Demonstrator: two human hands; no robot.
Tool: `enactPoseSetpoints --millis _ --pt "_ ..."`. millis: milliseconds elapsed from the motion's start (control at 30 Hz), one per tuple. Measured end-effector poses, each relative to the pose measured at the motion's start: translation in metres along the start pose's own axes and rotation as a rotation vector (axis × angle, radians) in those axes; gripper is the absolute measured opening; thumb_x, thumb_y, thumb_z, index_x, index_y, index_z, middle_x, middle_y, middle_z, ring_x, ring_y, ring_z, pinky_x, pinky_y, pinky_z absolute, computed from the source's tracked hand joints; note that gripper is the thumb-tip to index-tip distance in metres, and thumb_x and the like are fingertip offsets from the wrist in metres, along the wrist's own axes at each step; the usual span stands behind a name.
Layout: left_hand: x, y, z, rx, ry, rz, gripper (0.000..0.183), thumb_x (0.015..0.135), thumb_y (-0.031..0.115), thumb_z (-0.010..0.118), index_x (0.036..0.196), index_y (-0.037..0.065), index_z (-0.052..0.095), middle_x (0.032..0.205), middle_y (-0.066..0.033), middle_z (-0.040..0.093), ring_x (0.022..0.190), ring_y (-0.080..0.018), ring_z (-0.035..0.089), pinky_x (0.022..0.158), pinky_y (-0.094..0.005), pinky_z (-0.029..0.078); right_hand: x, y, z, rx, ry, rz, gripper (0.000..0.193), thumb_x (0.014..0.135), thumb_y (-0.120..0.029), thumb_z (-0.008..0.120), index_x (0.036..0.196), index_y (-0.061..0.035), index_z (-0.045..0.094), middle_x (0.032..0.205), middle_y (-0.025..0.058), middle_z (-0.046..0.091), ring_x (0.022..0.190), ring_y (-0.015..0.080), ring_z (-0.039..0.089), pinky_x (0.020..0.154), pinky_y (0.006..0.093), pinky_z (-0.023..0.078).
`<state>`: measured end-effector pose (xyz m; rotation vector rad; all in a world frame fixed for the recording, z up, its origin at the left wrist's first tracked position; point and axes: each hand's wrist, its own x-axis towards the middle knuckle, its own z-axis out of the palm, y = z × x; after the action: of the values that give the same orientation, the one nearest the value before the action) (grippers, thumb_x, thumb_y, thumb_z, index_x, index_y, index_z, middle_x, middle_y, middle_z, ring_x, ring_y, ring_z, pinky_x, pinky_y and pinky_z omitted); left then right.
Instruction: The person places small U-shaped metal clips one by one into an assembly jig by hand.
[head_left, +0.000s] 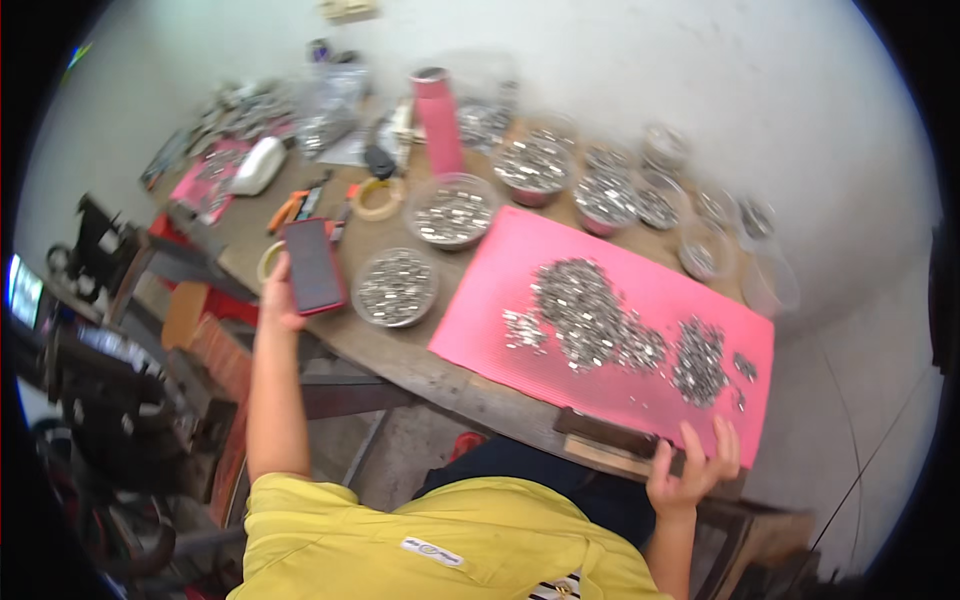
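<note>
From where I stand, a brown table (440,380) with a worn front edge runs along the pale wall. Across its right half lies a rectangular pink mat (650,280) with a finely ribbed surface; its left edge slants, and a strip of brown tabletop runs between its near side and the table's front edge.

The person at the table wears a yellow shirt (470,540) bearing a small white label (432,551) with dark print, too blurred to read from here. A dark straight bar (610,428) sits at the table's front edge, just below the mat.

Two round clear plastic bowls (400,322) of shiny metal pieces stand left of the mat, with a tall pink cylindrical bottle (438,125) behind them.

The left hand (283,292) holds a flat rectangular phone in a red case (314,265), dark screen up, left of the nearer bowl, its fingers closed on the phone's left side. The right hand (690,475) is at the mat's near right edge, fingers spread; I can't tell whether they touch it.

Smallest are the loose silvery metal pieces (578,310), heaped in uneven patches on the mat.
</note>
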<state>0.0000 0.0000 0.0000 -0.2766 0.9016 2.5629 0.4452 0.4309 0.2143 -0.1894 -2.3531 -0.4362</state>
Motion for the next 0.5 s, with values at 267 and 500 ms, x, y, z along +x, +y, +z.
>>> enactPoseSetpoints --millis 267,500 --pt "0.087 0.143 0.017 0.646 0.094 -0.101 0.043 0.104 0.04 0.059 0.136 0.011 0.063 0.124 -0.008 0.072 0.107 -0.023 0.071 0.094 -0.043 0.056 -0.029 -0.081 0.056 0.059 0.0 0.331 0.037 0.08 -0.023 0.076 0.116 -0.0173 0.073 0.134 0.0104 0.061 0.127 0.032 0.052 0.104 0.0436 0.026" --pt "0.109 0.165 0.023 1.259 0.308 0.275 0.029 0.1 0.021 0.067 0.121 0.002 0.073 0.106 -0.005 0.075 0.093 -0.0126 0.069 0.08 -0.0237 0.052 -0.047 -0.071 0.054 0.002 -0.035 0.44 0.037 0.079 -0.021 0.076 0.116 -0.015 0.073 0.132 0.01 0.062 0.126 0.0313 0.053 0.105 0.0427 0.026"
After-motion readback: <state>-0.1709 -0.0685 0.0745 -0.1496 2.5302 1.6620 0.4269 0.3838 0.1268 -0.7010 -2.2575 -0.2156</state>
